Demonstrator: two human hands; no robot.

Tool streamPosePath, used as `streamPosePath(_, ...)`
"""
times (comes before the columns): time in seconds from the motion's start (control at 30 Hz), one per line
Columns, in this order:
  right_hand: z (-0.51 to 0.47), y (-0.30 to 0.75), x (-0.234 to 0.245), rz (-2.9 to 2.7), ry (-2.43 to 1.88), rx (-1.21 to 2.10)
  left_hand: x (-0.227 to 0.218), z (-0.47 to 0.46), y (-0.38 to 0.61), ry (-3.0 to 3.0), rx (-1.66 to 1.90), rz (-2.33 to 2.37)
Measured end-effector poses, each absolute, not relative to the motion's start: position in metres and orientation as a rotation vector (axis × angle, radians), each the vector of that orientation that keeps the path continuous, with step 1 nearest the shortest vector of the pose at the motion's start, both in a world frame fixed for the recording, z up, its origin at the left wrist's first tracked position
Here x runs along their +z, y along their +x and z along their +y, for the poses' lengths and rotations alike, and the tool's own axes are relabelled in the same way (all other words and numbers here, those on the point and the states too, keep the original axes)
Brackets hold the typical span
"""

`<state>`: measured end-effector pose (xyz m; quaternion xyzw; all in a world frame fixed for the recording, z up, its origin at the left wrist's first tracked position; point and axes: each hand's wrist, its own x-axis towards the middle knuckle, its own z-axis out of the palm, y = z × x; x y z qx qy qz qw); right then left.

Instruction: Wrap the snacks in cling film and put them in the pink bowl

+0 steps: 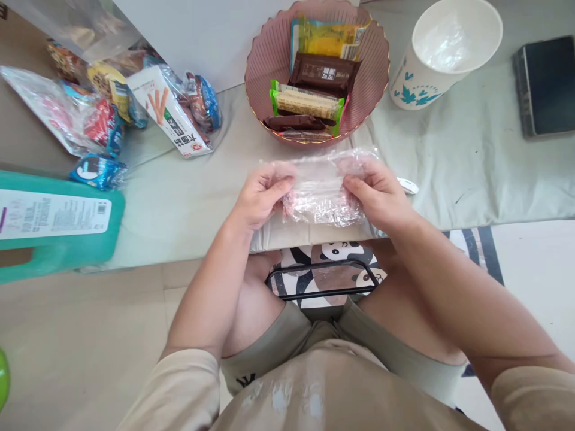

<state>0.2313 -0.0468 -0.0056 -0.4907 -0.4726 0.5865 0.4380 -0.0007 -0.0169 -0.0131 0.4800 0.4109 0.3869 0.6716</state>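
A clear plastic bag (321, 188), crinkled and see-through, is stretched between my two hands just above the table's near edge. My left hand (269, 190) pinches its left side, thumb on top. On the other side, my right hand (372, 188) grips it the same way, with its fingers partly behind the plastic. Right behind the bag stands a pink ribbed bowl (260, 90) with a gold rim. In the bowl are several wrapped snacks, among them a brown packet (326, 73) and a yellow packet (330, 39). A small white object (408, 186) shows partly beside my right hand.
A white paper cup (411, 84) with clear plastic inside stands at the back right, near a dark phone (547, 87). On the left lie a white snack box (168, 111), several wrapped snacks and a teal container (114, 221). A black metal frame (323, 293) is below the table edge.
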Motion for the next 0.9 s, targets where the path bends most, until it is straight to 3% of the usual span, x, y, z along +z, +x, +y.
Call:
streamPosePath(0.23,-0.044,0.235,-0.004,-1.007,-1.091,1.656,-0.013,-0.012,-0.009,1.270,0.865,0.928)
streamPosePath(0.37,-0.044,0.232,-0.011,-0.921,-1.203,1.560,-0.022,-0.014,-0.006,1.586,0.889,1.101)
streamPosePath(0.57,-0.045,0.222,-0.006,-0.656,-1.180,1.751,-0.022,-0.016,-0.003,1.794,1.140,1.113)
streamPosePath(0.9,-0.046,0.221,-0.011,-0.922,-1.246,1.569,-0.028,-0.013,0.005,1.653,1.285,1.222)
